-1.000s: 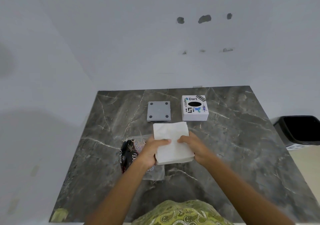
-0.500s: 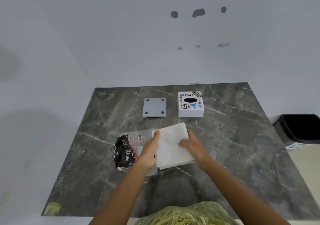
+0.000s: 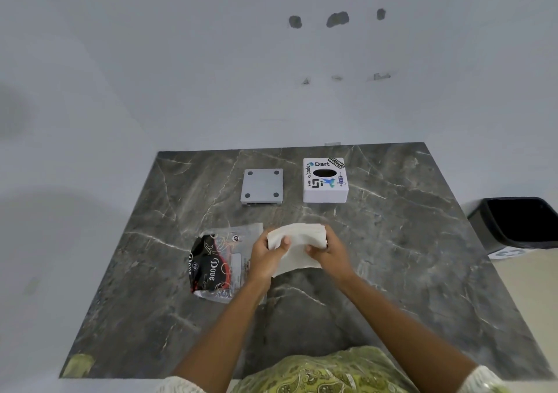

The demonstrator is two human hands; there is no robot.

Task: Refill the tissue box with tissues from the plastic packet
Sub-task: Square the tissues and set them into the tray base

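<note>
Above the dark marbled stone bench (image 3: 422, 256), the left hand (image 3: 265, 259) and right hand (image 3: 329, 252) both grip the white stack of folded tissues (image 3: 297, 246), fingers closed on its sides. A second ago it lay flat and open; now it is bent double, likely to fit the box. The white stickered tissue box (image 3: 325, 181) waits behind, its grey base plate (image 3: 262, 185) off beside it, the emptied clear-and-black plastic packet (image 3: 219, 262) to the left.

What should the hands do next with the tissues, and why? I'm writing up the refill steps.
Probably carry the tissues, gripped by the left hand and right hand, to the box. The stack is out of the packet, and the box sits apart from its base.
</note>
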